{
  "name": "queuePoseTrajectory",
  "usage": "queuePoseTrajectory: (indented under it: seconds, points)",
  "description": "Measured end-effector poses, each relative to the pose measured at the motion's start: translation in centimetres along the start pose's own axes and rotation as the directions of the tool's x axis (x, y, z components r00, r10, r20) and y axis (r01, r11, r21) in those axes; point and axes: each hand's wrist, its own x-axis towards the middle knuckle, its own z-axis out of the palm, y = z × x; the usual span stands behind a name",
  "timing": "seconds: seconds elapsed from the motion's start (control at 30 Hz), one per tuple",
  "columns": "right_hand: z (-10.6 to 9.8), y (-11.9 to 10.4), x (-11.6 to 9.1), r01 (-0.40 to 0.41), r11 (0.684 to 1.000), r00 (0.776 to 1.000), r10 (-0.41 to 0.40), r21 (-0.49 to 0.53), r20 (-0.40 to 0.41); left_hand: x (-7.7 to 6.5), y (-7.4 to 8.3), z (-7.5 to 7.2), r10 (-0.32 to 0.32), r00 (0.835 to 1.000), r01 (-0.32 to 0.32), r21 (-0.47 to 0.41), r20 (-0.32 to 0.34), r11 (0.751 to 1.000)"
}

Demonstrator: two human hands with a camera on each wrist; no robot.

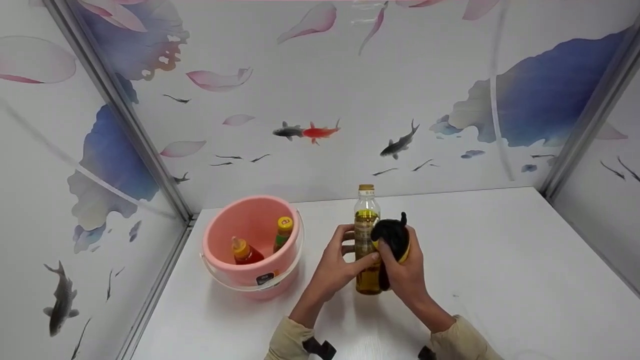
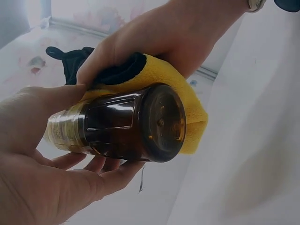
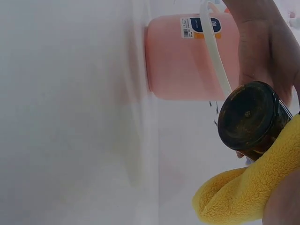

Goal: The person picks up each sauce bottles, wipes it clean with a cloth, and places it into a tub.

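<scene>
Upright in front of me is a clear bottle of yellow-brown oil [image 1: 367,277] with a gold cap, lifted off the table, its base showing in both wrist views. My left hand [image 1: 334,265] grips it from the left, thumb in front and fingers curled behind. A black and yellow cloth [image 1: 392,235] is bunched in my right hand [image 1: 407,275], which presses it against the bottle's right side. The cloth's yellow fuzzy face [image 2: 187,110] lies along the bottle in the left wrist view. Most of the right fingers are hidden behind the cloth.
On the left of the white table [image 1: 500,270] stands a pink bucket [image 1: 220,265] with a white handle. Inside it are a yellow-capped bottle with red contents [image 1: 247,252] and another yellow-capped bottle [image 1: 284,232]. Printed panels [image 1: 350,90] wall the table at the back and sides.
</scene>
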Motion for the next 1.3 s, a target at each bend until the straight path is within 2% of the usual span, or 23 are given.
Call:
queuePoseTrajectory:
  seconds: [0.4, 0.63, 0.9, 1.3]
  points:
    - [-1.1, -0.4, 0.9, 0.010, 0.999, 1.000, -0.009, 0.040, -0.010, 0.0, -0.3, 0.3, -0.045, 0.995, 0.045, 0.007, 0.093, 0.999]
    - [-1.3, -0.4, 1.3, 0.018, 0.999, 0.999, -0.017, 0.050, -0.029, 0.0, -0.4, 0.5, -0.058, 0.993, 0.054, 0.042, 0.102, 0.998]
    - [-1.1, -0.3, 1.1, -0.018, 0.999, 1.000, 0.019, 0.044, -0.017, -0.1, -0.5, 0.9, -0.041, 0.999, 0.039, 0.071, 0.027, 0.997]
    - [-0.6, -0.2, 0.4, -0.004, 1.000, 1.000, 0.004, 0.013, -0.003, 0.1, -0.5, 1.0, 0.010, 0.997, -0.008, 0.027, -0.077, 1.000]
